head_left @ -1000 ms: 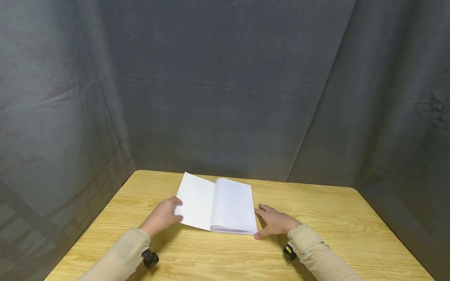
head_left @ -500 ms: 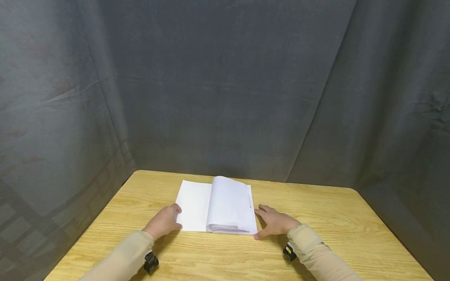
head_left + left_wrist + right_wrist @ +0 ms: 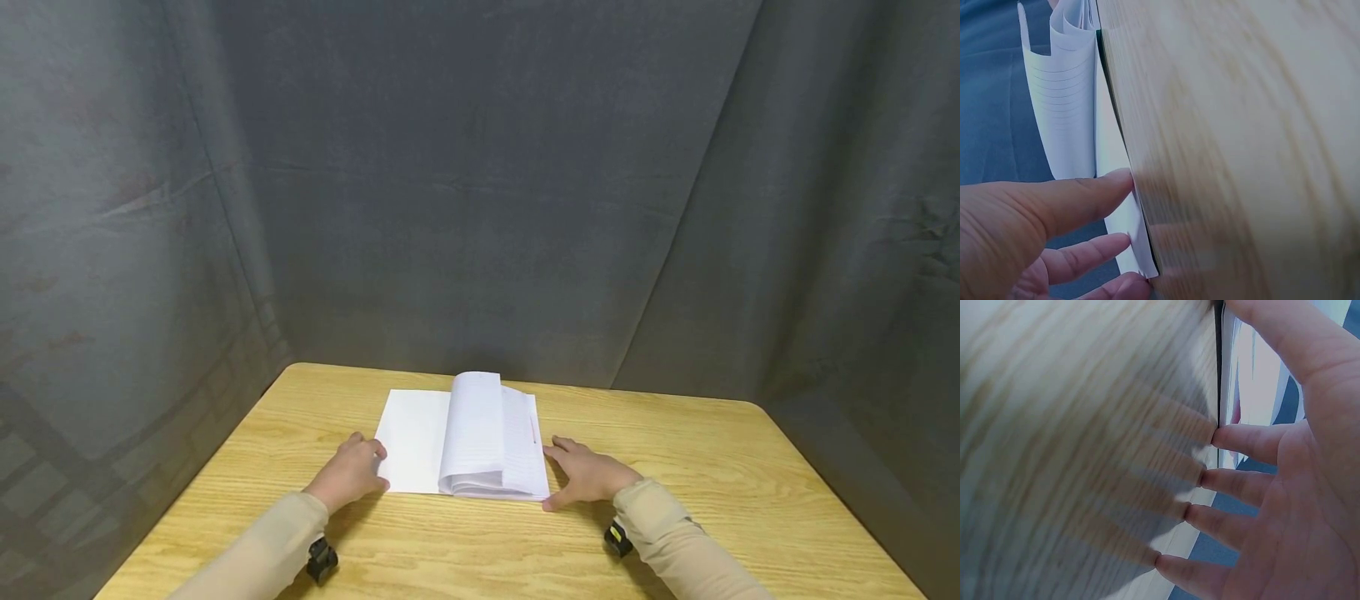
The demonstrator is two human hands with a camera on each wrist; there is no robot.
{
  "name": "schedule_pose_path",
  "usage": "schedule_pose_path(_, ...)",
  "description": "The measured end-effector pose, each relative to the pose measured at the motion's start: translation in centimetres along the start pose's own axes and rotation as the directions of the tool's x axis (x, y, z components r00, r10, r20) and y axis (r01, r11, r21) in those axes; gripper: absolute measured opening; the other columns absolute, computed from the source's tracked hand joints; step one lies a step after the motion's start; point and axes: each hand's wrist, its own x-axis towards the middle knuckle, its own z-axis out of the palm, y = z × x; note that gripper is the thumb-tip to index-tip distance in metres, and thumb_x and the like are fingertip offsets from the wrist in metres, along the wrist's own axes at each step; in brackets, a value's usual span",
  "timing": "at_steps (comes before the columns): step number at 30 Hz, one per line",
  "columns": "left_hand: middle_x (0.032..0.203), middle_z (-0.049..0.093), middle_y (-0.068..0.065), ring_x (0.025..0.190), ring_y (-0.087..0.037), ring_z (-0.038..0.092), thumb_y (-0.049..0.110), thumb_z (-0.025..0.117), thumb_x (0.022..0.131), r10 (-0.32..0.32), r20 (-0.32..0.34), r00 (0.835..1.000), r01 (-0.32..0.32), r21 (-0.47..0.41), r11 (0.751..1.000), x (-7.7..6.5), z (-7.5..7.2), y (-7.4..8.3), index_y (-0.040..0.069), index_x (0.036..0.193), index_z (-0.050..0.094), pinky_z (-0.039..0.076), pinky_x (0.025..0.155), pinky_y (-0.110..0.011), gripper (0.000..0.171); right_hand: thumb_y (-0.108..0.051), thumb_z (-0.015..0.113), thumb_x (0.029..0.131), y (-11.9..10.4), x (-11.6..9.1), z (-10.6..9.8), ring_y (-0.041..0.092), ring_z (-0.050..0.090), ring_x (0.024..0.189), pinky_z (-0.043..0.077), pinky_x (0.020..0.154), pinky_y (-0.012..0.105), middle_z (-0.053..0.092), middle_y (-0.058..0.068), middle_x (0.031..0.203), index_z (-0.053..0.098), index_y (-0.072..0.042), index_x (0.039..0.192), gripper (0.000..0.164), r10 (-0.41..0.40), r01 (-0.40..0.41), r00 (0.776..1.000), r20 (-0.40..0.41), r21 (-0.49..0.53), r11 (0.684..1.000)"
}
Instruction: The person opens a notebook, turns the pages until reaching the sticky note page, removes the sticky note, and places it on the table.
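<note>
An open notebook point(image 3: 412, 442) lies on the table, its blank white cover side spread to the left. Several lined pages point(image 3: 472, 425) curl up from the spine, their free edges folding over toward the right. My left hand point(image 3: 347, 475) rests at the outer left edge of the cover; in the left wrist view the thumb point(image 3: 1113, 184) and fingertips touch that edge without curling round it. Beside the right edge, my right hand point(image 3: 588, 477) has its fingers spread. The right wrist view shows its fingertips point(image 3: 1166, 559) on the table, the thumb at the notebook's edge.
The wooden table point(image 3: 480, 550) extends on all sides of the notebook. Grey curtains point(image 3: 465, 208) hang behind and at both sides of it. A small black camera point(image 3: 321, 558) is on the left wrist, another black device point(image 3: 618, 539) on the right.
The left cover, tilted up in my left hand's grip, has come down flat. Lined pages have risen near the spine and curled over. The right hand has stayed put.
</note>
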Motion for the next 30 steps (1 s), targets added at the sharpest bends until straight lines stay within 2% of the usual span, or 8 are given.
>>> schedule_pose_path(4,0.106,0.059,-0.016,0.094,-0.028,0.056,0.015,0.085,0.071,0.008,0.002,1.000,-0.008,0.000,1.000,0.1,0.0,0.0,0.001,0.102,0.067,0.051,0.084,-0.046,0.039,-0.053,0.078,0.074,0.0,0.0,0.0,0.044,0.025,0.142,0.036,0.105,0.058,0.022,0.023,0.156,0.036,-0.004,0.147,0.098,0.000,0.000,1.000,-0.001,-0.002,1.000)
schedule_pose_path(8,0.113,0.059,-0.020,0.102,-0.032,0.056,0.015,0.084,0.073,-0.004,0.007,1.000,0.004,-0.007,1.000,0.1,-0.1,0.1,0.002,0.105,0.066,0.049,0.088,-0.048,0.039,-0.053,0.078,0.074,0.0,0.0,0.0,0.044,0.025,0.141,0.036,0.105,0.058,0.022,0.024,0.156,0.036,-0.004,0.148,0.098,-0.004,0.004,1.000,-0.001,-0.005,1.000)
schedule_pose_path(10,0.113,0.058,-0.020,0.102,-0.032,0.057,0.014,0.083,0.074,0.010,-0.003,1.000,-0.010,-0.023,1.000,0.2,-0.2,0.3,0.001,0.107,0.065,0.049,0.089,-0.049,0.040,-0.053,0.078,0.074,0.0,0.0,0.0,0.044,0.025,0.141,0.036,0.105,0.058,0.022,0.024,0.156,0.036,-0.004,0.148,0.098,-0.005,0.005,1.000,-0.001,-0.004,1.000)
schedule_pose_path(15,0.104,0.058,-0.016,0.094,-0.027,0.060,0.011,0.079,0.077,0.079,-0.059,0.995,-0.084,-0.099,0.992,0.6,-0.8,1.1,-0.001,0.113,0.063,0.050,0.086,-0.045,0.041,-0.053,0.078,0.074,-0.1,-0.1,-0.1,0.044,0.025,0.141,0.036,0.105,0.058,0.021,0.024,0.156,0.036,-0.004,0.148,0.098,-0.004,0.004,1.000,0.001,0.001,1.000)
schedule_pose_path(21,0.112,0.058,-0.018,0.105,-0.034,0.059,0.010,0.075,0.082,0.092,-0.070,0.993,-0.105,-0.210,0.972,1.0,-1.9,2.0,0.000,0.121,0.061,0.050,0.088,-0.047,0.043,-0.053,0.077,0.074,-0.1,0.1,-0.1,0.044,0.024,0.142,0.035,0.105,0.057,0.021,0.024,0.156,0.035,-0.004,0.148,0.098,-0.006,0.006,1.000,0.001,0.006,1.000)
schedule_pose_path(30,0.104,0.059,-0.015,0.097,-0.030,0.060,0.006,0.078,0.075,0.096,-0.088,0.992,-0.110,-0.181,0.977,1.3,-2.2,1.8,-0.005,0.114,0.061,0.051,0.084,-0.044,0.044,-0.054,0.077,0.075,-0.2,0.2,-0.1,0.045,0.024,0.142,0.035,0.105,0.058,0.021,0.025,0.156,0.035,-0.004,0.148,0.098,-0.012,0.012,1.000,0.003,0.005,1.000)
